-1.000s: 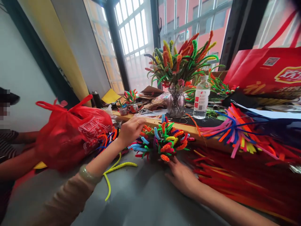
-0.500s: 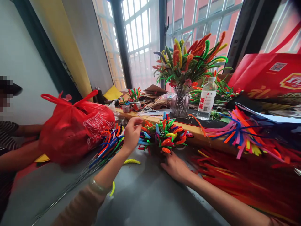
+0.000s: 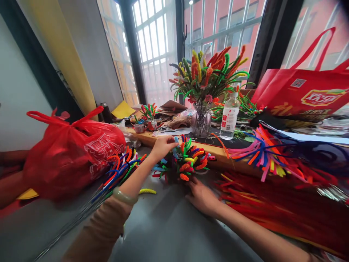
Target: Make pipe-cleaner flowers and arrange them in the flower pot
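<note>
A bundle of coiled pipe-cleaner flowers [image 3: 188, 160] in many colours lies on the grey table [image 3: 169, 233]. My left hand [image 3: 163, 146] reaches over its far left side, fingertips pinching a blue coil in the bundle. My right hand [image 3: 201, 196] rests flat on the table at the bundle's near edge, fingers touching its base. A jade bangle [image 3: 124, 196] sits on my left wrist. A loose yellow pipe cleaner [image 3: 147, 191] lies beside my left forearm.
A full red plastic bag [image 3: 71, 153] stands at left, another person's arm [image 3: 11, 185] behind it. Straight pipe cleaners [image 3: 120, 171] fan out beside it. A glass vase of pipe-cleaner flowers [image 3: 202, 120], a water bottle [image 3: 229, 116], a red paper bag [image 3: 305, 94] and red pipe cleaners [image 3: 280, 207] fill the right.
My left hand has moved right from the bundle's left edge onto its top. My right hand stays at the base. The view shifted slightly.
</note>
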Tool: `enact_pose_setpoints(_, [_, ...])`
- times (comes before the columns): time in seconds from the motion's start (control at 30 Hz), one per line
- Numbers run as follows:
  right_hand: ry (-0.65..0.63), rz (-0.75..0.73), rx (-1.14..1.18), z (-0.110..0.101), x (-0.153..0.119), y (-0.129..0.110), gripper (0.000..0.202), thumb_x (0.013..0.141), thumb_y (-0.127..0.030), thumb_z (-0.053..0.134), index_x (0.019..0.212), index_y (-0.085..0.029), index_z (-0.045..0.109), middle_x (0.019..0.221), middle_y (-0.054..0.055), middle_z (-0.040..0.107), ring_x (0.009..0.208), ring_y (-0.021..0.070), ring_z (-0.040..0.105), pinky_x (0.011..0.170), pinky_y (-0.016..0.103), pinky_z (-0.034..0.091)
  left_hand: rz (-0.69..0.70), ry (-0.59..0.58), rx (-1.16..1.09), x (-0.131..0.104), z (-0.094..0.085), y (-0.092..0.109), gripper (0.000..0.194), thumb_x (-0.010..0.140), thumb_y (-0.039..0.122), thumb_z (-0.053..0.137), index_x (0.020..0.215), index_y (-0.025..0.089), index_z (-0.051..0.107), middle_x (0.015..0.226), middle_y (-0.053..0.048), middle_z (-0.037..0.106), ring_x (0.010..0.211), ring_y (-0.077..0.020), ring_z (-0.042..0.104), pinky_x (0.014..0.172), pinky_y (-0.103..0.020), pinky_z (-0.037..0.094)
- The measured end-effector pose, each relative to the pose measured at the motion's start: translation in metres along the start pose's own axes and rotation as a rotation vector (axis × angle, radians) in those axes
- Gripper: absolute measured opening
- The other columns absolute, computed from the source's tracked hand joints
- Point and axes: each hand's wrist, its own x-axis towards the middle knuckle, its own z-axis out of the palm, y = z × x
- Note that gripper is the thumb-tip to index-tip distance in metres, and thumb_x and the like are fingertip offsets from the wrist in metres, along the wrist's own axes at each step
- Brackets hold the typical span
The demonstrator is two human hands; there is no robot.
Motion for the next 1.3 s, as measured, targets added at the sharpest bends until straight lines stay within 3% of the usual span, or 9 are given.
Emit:
enact_pose_setpoints(0.27, [0.035,-0.095,-0.027,0.007,0.001,0.006,0.035,0.076,-0.016,0.049,0.109,-0.012,0.061,0.117,0.016,0.056,0.111,0.0276,0.048,0.094,0.037,0.039,0.155,0.08,0.083,-0.042,-0.005,0.026,0.003,0.071,0.02,0.064,0.073,0.02,0.066,0.088,-0.003,0.068,0.099,-0.0216,0.057,0.091,-0.034,0.041])
enact_pose_setpoints(0.5, [0.072,-0.146,-0.036,0.01,-0.001,0.008,0.033,0.08,-0.017,0.048,0.111,-0.012,0.06,0.115,0.015,0.058,0.11,0.0252,0.049,0.094,0.033,0.038,0.031,0.337,0.078,-0.04,-0.017,0.022,0.013,0.082,0.027,0.053,0.081,0.016,0.06,0.075,-0.004,0.064,0.073,-0.018,0.06,0.07,-0.03,0.048])
enact_pose_setpoints(0.7, [0.15,-0.116,-0.012,0.007,-0.001,0.007,0.019,0.075,-0.015,0.055,0.089,-0.017,0.067,0.094,0.009,0.066,0.086,0.022,0.061,0.073,0.029,0.046,0.05,0.389,0.113,-0.023,-0.017,0.028,0.011,0.082,0.027,0.056,0.085,0.018,0.06,0.077,-0.002,0.065,0.075,-0.0171,0.062,0.068,-0.027,0.048])
enact_pose_setpoints(0.83, [0.317,-0.064,0.01,-0.027,-0.008,-0.006,0.021,0.084,-0.022,0.047,0.074,-0.019,0.065,0.068,0.003,0.066,0.06,0.0173,0.06,0.055,0.026,0.041,0.111,0.44,0.135,-0.017,-0.015,0.037,0.009,0.08,0.025,0.058,0.085,0.018,0.061,0.082,-0.003,0.064,0.081,-0.0172,0.061,0.075,-0.029,0.047])
enact_pose_setpoints(0.93, [0.512,-0.058,0.049,-0.07,-0.004,-0.029,0.027,0.089,-0.036,0.042,0.081,-0.018,0.061,0.067,0.001,0.061,0.06,0.0149,0.056,0.058,0.026,0.041,0.257,0.54,0.125,-0.014,-0.021,0.056,0.008,0.083,0.025,0.056,0.086,0.018,0.06,0.083,-0.002,0.063,0.079,-0.0148,0.06,0.072,-0.027,0.049])
enact_pose_setpoints(0.97, [0.643,-0.082,0.118,-0.085,0.001,-0.037,0.024,0.087,-0.038,0.047,0.081,-0.018,0.06,0.061,-0.001,0.058,0.055,0.0134,0.054,0.056,0.025,0.04,0.309,0.564,0.129,-0.015,-0.025,0.065,0.008,0.084,0.025,0.056,0.086,0.019,0.06,0.082,-0.002,0.063,0.079,-0.014,0.06,0.071,-0.026,0.049])
enact_pose_setpoints(1.03, [0.716,-0.188,0.226,-0.109,0.014,-0.051,0.022,0.083,-0.034,0.056,0.098,-0.018,0.058,0.063,-0.003,0.056,0.053,0.0114,0.052,0.054,0.023,0.041,0.404,0.653,0.131,-0.016,-0.034,0.084,0.007,0.084,0.026,0.056,0.087,0.02,0.059,0.079,0.0,0.062,0.075,-0.012,0.059,0.067,-0.023,0.049])
enact_pose_setpoints(1.17, [0.569,-0.354,0.164,-0.124,0.042,-0.061,0.013,0.08,-0.019,0.059,0.09,-0.015,0.064,0.081,0.003,0.063,0.067,0.0131,0.058,0.06,0.023,0.043,0.455,0.855,-0.021,-0.022,-0.055,0.102,0.005,0.082,0.022,0.059,0.081,0.022,0.055,0.072,0.004,0.058,0.068,-0.0092,0.058,0.057,-0.018,0.049])
enact_pose_setpoints(1.3, [0.272,-0.309,0.013,-0.106,0.052,-0.052,0.014,0.079,-0.014,0.055,0.085,-0.017,0.067,0.082,0.004,0.069,0.076,0.0175,0.062,0.065,0.025,0.044,0.26,0.836,-0.263,-0.033,-0.065,0.08,0.006,0.084,0.02,0.056,0.08,0.021,0.051,0.071,0.004,0.056,0.058,-0.0068,0.058,0.05,-0.017,0.049])
